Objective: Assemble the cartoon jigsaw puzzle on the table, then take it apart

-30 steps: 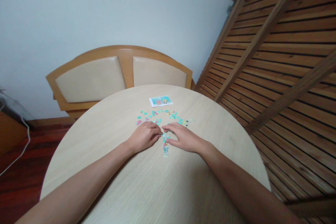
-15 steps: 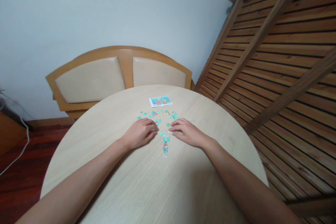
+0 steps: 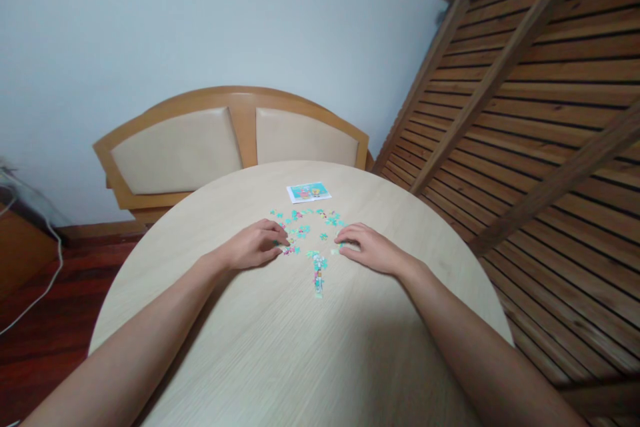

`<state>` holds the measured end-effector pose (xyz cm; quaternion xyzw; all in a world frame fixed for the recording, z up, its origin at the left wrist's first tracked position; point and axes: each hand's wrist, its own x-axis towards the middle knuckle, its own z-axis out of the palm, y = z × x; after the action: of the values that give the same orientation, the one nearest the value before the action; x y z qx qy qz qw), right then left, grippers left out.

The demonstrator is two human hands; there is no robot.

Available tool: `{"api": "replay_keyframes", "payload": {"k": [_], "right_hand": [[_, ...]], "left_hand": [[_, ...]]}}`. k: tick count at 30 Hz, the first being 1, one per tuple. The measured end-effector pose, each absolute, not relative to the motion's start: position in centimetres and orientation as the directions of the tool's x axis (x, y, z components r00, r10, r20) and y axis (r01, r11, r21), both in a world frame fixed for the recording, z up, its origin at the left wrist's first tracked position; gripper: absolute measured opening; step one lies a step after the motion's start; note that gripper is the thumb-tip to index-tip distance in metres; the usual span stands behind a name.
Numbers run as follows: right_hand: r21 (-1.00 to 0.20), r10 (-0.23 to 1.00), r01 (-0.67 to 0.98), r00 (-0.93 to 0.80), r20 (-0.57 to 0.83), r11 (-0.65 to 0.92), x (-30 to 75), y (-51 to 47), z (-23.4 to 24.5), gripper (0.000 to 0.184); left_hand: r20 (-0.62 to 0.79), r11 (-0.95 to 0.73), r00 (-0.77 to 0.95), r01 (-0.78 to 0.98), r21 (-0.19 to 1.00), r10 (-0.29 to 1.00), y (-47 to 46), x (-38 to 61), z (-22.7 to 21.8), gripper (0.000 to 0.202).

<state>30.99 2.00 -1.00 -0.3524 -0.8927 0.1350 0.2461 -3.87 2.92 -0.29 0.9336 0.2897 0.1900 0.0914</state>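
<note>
Small jigsaw pieces (image 3: pixel 303 231), mostly turquoise with pink and yellow bits, lie scattered on the round table. A joined strip of puzzle (image 3: pixel 319 273) runs toward me at the middle, wider at its far end. My left hand (image 3: pixel 256 244) rests at the left of the scatter, fingers stretched out and thumb apart, its tips over pink and green pieces (image 3: pixel 291 249). On the other side my right hand (image 3: pixel 369 248) lies open, fingertips near a pale green piece (image 3: pixel 335 251). Pieces under the fingers are partly hidden.
Beyond the pieces lies a picture sheet (image 3: pixel 309 192) with cartoon figures. The pale wooden table (image 3: pixel 300 347) has a curved edge. Behind it stands a padded headboard (image 3: pixel 177 150), and a slatted wooden frame (image 3: pixel 540 127) leans at the right. A white cable (image 3: pixel 59 260) hangs at the left.
My hands have moved apart, the left to the left and the right to the right. More pieces now show between them. The joined strip looks unchanged.
</note>
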Motion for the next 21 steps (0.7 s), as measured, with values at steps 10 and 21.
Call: {"api": "replay_keyframes", "payload": {"k": [10,21], "right_hand": [[-0.431,0.747,0.614,-0.596,0.294,0.661,32.3,2.0,0.1,0.022],[-0.446,0.764,0.625,-0.581,0.282,0.640,33.6,2.5,-0.2,0.027]], "left_hand": [[0.256,-0.574,0.519,0.778,0.254,0.816,3.6,-6.5,0.6,0.028],[0.261,-0.683,0.633,0.697,0.220,0.729,4.8,-6.9,-1.2,0.035]]}}
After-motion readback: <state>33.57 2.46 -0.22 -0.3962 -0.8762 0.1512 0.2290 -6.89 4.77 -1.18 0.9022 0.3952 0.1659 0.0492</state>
